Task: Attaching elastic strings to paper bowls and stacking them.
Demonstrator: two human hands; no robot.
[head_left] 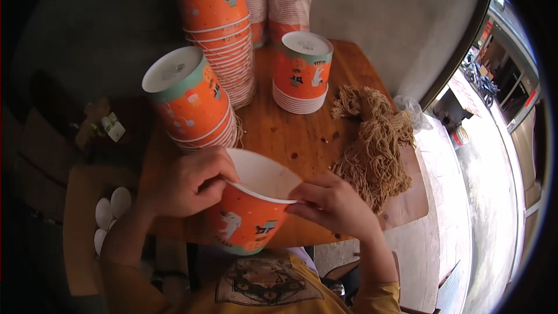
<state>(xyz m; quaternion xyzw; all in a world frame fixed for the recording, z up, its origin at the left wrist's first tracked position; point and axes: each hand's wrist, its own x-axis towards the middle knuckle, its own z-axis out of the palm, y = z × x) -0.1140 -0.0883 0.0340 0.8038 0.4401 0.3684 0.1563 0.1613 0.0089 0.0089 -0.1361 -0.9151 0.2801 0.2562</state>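
Together, left hand (195,185) and right hand (332,204) hold an orange bucket (250,216) mouth-up, fingers pinching its rim, at the near edge of a wooden table (311,151).

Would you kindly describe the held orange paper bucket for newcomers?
Find the brown wooden table. At its near edge, the left hand and right hand hold the orange paper bucket by its rim. Unlike the nearest inverted orange paper stack, its mouth faces up.
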